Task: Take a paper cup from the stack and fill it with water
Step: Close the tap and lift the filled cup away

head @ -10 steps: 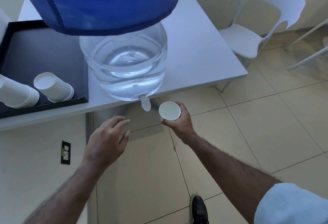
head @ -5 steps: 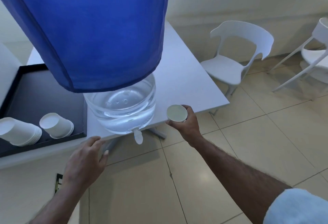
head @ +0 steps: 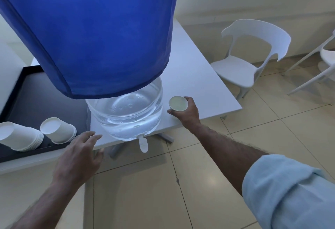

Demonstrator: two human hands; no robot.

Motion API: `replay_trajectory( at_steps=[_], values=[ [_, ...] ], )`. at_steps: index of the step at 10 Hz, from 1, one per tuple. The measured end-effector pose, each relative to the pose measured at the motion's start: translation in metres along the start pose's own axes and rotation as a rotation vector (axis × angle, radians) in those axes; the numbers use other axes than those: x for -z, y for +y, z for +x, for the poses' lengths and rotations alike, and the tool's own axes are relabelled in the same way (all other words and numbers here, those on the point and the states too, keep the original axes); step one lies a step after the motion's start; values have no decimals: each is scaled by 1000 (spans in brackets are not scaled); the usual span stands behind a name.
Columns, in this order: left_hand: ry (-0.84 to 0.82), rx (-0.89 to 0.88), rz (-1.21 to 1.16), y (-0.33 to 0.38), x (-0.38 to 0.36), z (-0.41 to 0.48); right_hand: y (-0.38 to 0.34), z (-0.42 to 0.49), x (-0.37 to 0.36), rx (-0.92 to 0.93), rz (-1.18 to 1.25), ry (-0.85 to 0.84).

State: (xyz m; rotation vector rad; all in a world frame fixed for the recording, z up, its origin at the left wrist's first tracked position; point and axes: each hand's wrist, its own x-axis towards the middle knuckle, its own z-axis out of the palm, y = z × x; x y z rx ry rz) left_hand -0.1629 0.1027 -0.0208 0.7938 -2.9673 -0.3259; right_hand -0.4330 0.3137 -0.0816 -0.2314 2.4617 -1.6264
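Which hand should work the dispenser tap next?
Left. The left hand is empty, fingers spread, beside the small white tap. The right hand holds the white paper cup, off to the tap's right.

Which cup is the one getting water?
Find the big water jug under the blue cover at the table's edge. Just right of it, the right hand holds one paper cup, upright and open-topped, unlike the cup stacks lying sideways on the black tray.
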Motion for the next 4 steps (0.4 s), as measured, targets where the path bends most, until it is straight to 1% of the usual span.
replay_trajectory(
  at_steps=[1, 3, 4],
  values=[
    [-1, 0, 11, -2, 2, 3, 2, 3, -2, 10, -7, -9],
    [-9, 7, 17, -5, 8, -2, 0, -5, 10, -15, -27, -99],
    [23, -14, 35, -6, 18, -1, -9, -19, 26, 91, -136, -74]
  ],
)
